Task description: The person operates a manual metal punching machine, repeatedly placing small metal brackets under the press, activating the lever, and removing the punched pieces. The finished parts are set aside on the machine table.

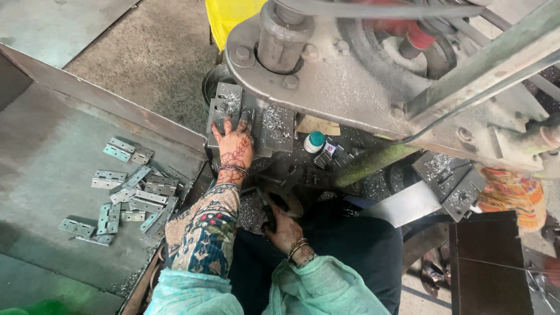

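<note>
Under the grey press head [326, 76], far from me at the middle of the scene, my left hand [233, 146] lies flat with its fingers spread on the steel bed plates [224, 108], holding nothing that I can see; those plates are dull grey, oily, and dusted with bright metal shavings [273, 119]. Nearer, low in my lap, my right hand [286, 230] is curled around something dark, though I cannot tell what it is or how firmly I grip it. To the left, on the sloping sheet-metal tray [52, 146], sits a loose heap of hinges [131, 195]: flat, pale silver leaves with small screw holes, some folded, some open, lying every way. Just right of the plates stands a small white bottle with a teal cap [315, 141]
</note>
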